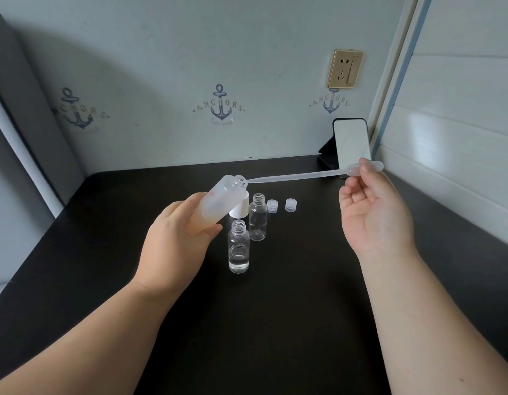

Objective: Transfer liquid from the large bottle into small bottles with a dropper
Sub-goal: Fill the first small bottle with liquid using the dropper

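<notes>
Head view, left grip: the left hand [177,240] curls around the large bottle [215,205], tilted, mouth toward the right.
Right grip: the right hand [373,216] pinches the dropper [304,175] bulb; its tip is at the bottle mouth.
Counter [289,309]: two small bottles [238,246] stand open just below the large bottle, two caps [281,205] beside them.

"ANCHORS" under anchor emblems [219,105], on wallpaper [161,52]

Black table [275,323], frosted large bottle [218,201] with white cap [240,210], anchor-patterned pale blue-grey wall [161,67], gold socket [344,69].
</notes>
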